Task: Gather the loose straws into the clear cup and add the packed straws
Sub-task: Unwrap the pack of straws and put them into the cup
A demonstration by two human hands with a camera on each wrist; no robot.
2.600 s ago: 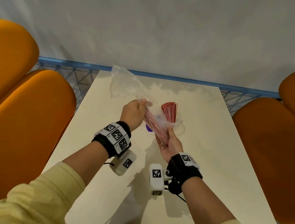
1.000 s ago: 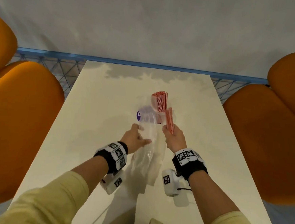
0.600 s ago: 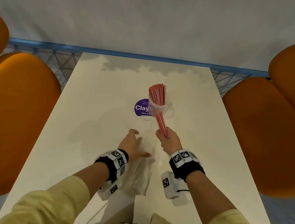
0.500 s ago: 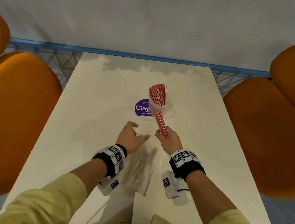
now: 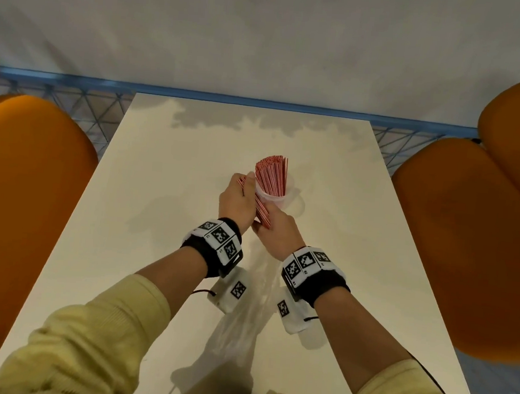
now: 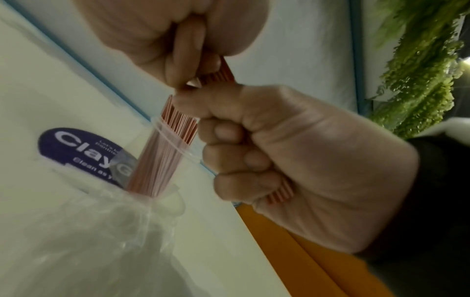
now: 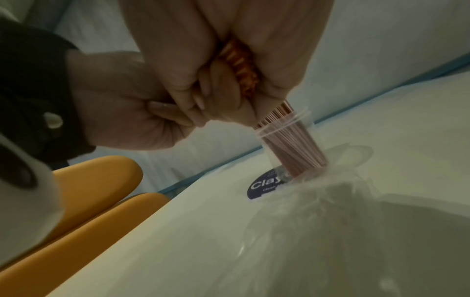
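Note:
A clear cup [image 5: 284,199] stands mid-table, full of upright red-striped straws [image 5: 271,174]. Just in front of it, both hands hold one loose bundle of the same straws [image 5: 262,212], tilted, above the table. My left hand [image 5: 239,200] grips the bundle's upper part, and its top ends [image 5: 242,181] poke out above the fingers. My right hand [image 5: 276,230] is fisted round the lower part. In the left wrist view the bundle's lower ends [image 6: 278,195] stick out below the right fist [image 6: 292,164]. The right wrist view shows the cup [image 7: 289,138] close under both hands.
An empty clear plastic bag [image 5: 246,301] lies flat on the white table [image 5: 144,225] between my forearms. A purple round sticker [image 6: 84,152] is on the tabletop by the cup. Orange chairs [image 5: 24,215] [image 5: 466,244] flank the table, and a blue rail [image 5: 260,99] runs along its far edge.
My left hand has left the plastic bag on the table and risen to grip the straw bundle with my right hand. The bundle now sits close against the cup's near side.

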